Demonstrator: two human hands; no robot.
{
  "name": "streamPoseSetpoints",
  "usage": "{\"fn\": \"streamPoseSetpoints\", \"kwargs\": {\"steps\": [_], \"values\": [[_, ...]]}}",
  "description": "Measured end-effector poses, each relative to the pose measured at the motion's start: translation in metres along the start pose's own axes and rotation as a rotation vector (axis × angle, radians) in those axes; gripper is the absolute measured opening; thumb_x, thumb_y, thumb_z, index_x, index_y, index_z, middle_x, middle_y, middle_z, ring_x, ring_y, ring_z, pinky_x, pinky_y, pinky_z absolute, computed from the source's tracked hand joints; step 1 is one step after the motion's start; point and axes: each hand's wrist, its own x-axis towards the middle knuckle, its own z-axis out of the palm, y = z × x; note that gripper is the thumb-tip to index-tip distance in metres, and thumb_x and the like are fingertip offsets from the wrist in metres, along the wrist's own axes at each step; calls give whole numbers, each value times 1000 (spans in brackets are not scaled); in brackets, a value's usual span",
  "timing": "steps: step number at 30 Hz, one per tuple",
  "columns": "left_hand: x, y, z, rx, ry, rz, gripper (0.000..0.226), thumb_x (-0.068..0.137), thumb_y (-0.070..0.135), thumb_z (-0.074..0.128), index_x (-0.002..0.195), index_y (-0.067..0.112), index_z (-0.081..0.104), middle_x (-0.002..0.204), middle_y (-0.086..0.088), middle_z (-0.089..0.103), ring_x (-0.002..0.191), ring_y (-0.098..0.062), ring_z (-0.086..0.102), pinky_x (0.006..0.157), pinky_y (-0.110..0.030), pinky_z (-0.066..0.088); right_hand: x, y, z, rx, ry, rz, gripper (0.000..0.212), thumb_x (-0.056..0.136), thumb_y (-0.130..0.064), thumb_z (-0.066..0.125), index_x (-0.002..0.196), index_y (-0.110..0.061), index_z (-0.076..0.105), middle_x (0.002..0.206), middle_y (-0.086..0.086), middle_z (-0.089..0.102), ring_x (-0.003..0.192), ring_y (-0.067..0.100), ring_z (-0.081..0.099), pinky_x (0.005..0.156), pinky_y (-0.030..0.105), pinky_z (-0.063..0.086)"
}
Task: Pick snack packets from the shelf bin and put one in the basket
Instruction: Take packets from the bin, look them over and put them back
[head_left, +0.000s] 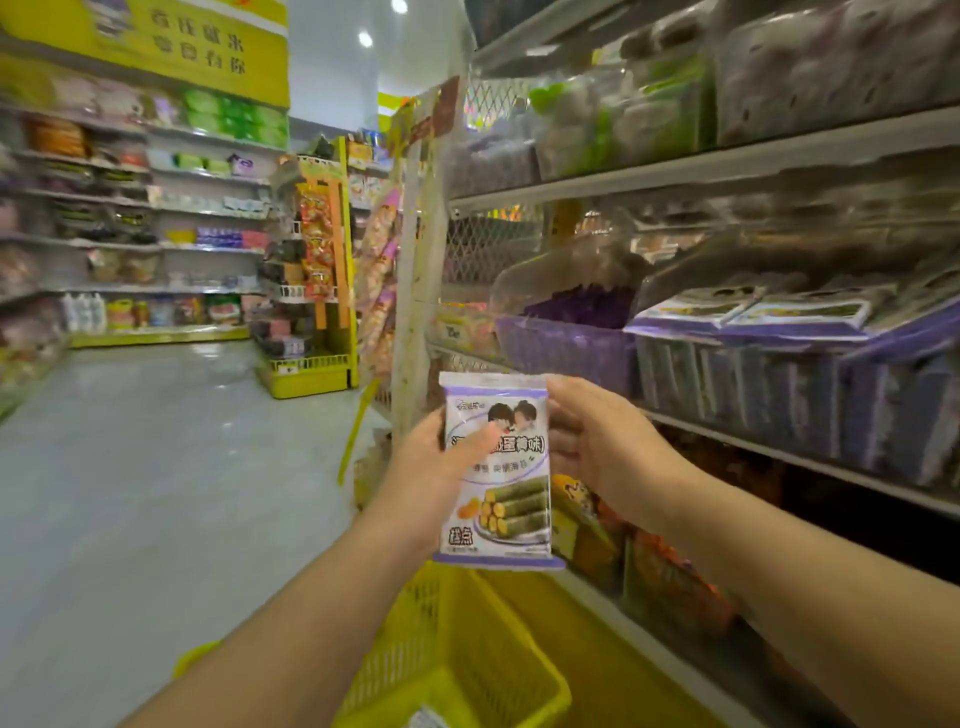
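1. Count in hand: one snack packet (514, 499), purple and white, with green rolls printed on its lower front. You hold it upright, print facing you.
2. Two hands are on that one packet. Your left hand (441, 462) pinches the left edge, with the thumb laid across the front and the fingers hidden behind it.
3. Your right hand (597, 441) grips the upper right edge. Its fingertips wrap out of sight behind the packet.
4. Packet position: in the air, directly above the basket (467, 649) and not touching it. The packet's bottom seam hangs just over the basket's far rim.
5. Baskets: one, yellow plastic with perforated walls, low between your forearms. A pale scrap shows at the frame's bottom edge inside it, too cropped to identify.
6. Source: the shelf bin (737, 384) stands on the shelf (810, 457) to your right, above the level of your hands. Matching purple-edged packets lie flat on top of it; blur prevents an exact count.
7. Left of it sits one translucent purple tub (566, 353), just beside the bin.
8. Further shelving and an aisle floor lie to the left, blurred.
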Motion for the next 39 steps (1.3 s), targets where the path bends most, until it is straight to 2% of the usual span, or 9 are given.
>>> {"fn": "streamPoseSetpoints", "kwargs": {"steps": [3, 7, 10, 14, 19, 24, 30, 35, 39], "values": [[-1, -32, -6, 34, 11, 6, 23, 91, 12, 66, 113, 16, 64, 105, -7, 75, 96, -28, 72, 89, -51, 55, -5, 42, 8, 111, 19, 58, 40, 95, -30, 53, 115, 4, 62, 112, 29, 65, 91, 33, 64, 80, 40, 52], [-3, -79, -10, 16, 12, -33, 22, 88, 13, 69, 108, 20, 65, 103, -5, 76, 94, -26, 73, 81, -43, 58, -3, 88, 5, 262, 7, 114, 27, 92, -23, 55, 100, -3, 71, 99, 22, 72, 91, 32, 70, 83, 43, 57], [-4, -105, -7, -8, 69, -72, 19, 92, 17, 64, 110, 21, 65, 102, -5, 76, 93, -25, 73, 80, -42, 59, 1, 113, 3, 347, 12, 164, 20, 80, -25, 60, 81, -11, 75, 83, 15, 74, 77, 25, 71, 67, 35, 58], [3, -116, -4, -16, 116, -114, 18, 95, 32, 57, 103, 21, 68, 95, -4, 77, 89, -23, 74, 76, -38, 60, 5, 127, 1, 438, 57, 204, 45, 82, -21, 61, 115, 10, 61, 108, 28, 68, 95, 35, 66, 93, 51, 52], [13, -118, -2, -114, 130, -158, 19, 95, 22, 57, 95, 15, 74, 96, -17, 75, 90, -33, 73, 84, -47, 57, 9, 134, -12, 388, 67, 213, 52, 87, -20, 59, 118, 19, 48, 116, 37, 58, 105, 42, 59, 105, 58, 37], [18, -114, -6, -241, 128, -196, 32, 84, 25, 62, 108, 6, 70, 102, -21, 73, 92, -34, 72, 72, -42, 61, 12, 132, -26, 255, -17, 187, 46, 75, -35, 61, 107, -2, 70, 108, 18, 71, 99, 28, 65, 87, 39, 48], [17, -109, -7, -169, 138, -259, 43, 99, 36, 45, 118, 3, 64, 108, -19, 73, 104, -32, 69, 91, -48, 55, 12, 130, -40, 94, -76, 19, 27, 88, -24, 56, 93, -6, 75, 100, 12, 74, 92, 20, 70, 79, 28, 56], [14, -107, -9, -128, 114, -230, 40, 99, 37, 44, 114, 8, 67, 102, -12, 75, 88, -18, 72, 78, -36, 58, 14, 128, -42, 49, -25, -34, 19, 91, -17, 59, 85, -9, 76, 92, 13, 75, 87, 25, 72, 77, 29, 59], [11, -106, -10, -220, 90, -293, 40, 97, 39, 46, 115, 10, 67, 107, -11, 74, 95, -21, 71, 75, -38, 61, 13, 124, -37, 11, 15, -47, 20, 93, -15, 58, 86, -9, 75, 88, 13, 76, 80, 23, 71, 73, 28, 58]]}}
